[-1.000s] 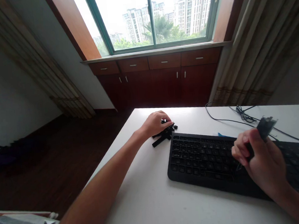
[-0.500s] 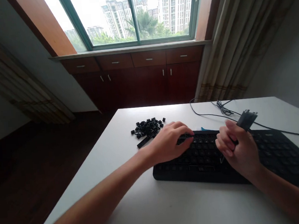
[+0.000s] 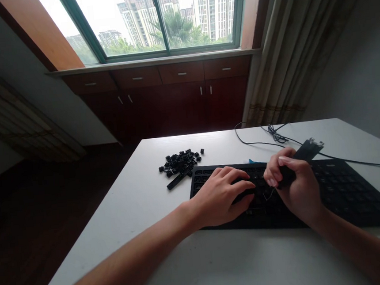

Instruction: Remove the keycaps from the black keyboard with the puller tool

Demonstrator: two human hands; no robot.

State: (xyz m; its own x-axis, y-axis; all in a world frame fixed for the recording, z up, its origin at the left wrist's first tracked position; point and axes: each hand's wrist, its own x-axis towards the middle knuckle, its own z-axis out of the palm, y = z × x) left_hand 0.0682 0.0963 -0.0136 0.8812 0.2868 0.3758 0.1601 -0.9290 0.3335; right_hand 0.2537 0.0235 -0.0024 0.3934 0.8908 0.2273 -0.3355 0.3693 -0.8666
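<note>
A black keyboard [image 3: 340, 191] lies on the white table [image 3: 187, 258]. My left hand [image 3: 223, 195] rests on the keyboard's left part, fingers spread and pressing down on the keys. My right hand [image 3: 292, 187] is closed round a black tool [image 3: 302, 155] with a thin wire end that points down at the keys. A pile of loose black keycaps [image 3: 180, 161] lies on the table to the left of the keyboard, with a long black bar-shaped keycap at its near edge.
A black cable [image 3: 276, 139] runs across the table behind the keyboard to the right edge. A small blue object [image 3: 253, 161] peeks out behind the keyboard. Beyond the table are dark wooden cabinets [image 3: 172, 95], a window and curtains [image 3: 297, 44].
My left hand left the keycap pile and moved right onto the keyboard. My right hand with the tool came left and lower over the keys. The view shifted right.
</note>
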